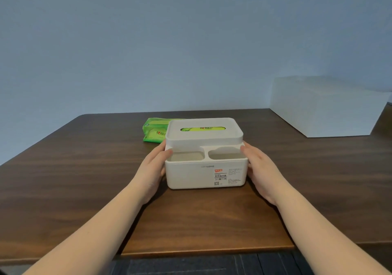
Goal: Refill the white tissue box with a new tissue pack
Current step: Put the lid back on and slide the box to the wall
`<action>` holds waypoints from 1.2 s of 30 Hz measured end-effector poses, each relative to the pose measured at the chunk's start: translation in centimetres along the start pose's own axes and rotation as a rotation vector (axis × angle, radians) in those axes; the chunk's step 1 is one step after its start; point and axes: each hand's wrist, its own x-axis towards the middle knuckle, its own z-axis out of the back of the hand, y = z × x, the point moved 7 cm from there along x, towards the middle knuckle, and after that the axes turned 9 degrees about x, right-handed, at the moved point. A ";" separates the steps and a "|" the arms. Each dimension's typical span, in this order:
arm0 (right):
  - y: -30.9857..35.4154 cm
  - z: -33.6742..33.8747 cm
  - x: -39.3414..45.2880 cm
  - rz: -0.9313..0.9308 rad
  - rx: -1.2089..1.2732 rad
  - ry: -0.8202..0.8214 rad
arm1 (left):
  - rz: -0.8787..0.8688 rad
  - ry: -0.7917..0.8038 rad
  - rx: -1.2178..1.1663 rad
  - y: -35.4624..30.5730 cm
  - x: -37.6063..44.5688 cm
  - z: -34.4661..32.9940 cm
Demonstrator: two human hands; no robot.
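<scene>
Head view. Box [204, 158] sits centre frame on the table [74, 168], lid on, green showing through the lid slot. Left hand [153, 169] flat against the box's left wall, fingers loosely spread, thumb on the rim. Right hand [262, 173] mirrors it on the right wall, thumb at the rim. Both press the sides, neither closed around it. Green pack [153, 131] lies just behind the box, upper left of it. Bare tabletop left and right; large white carton [324, 107] far right.
</scene>
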 end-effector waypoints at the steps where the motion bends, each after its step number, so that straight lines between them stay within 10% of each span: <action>1: 0.0 0.1 0.0 -0.003 0.008 -0.015 | 0.012 0.002 -0.009 0.1 0.0 0.0; 18: 1.1 0.7 0.6 -0.013 -0.025 -0.030 | 0.115 -0.172 0.078 0.1 0.7 -1.6; 36: 3.5 17.7 12.3 0.048 0.068 -0.321 | 0.097 -0.011 -0.031 -1.1 17.8 -17.5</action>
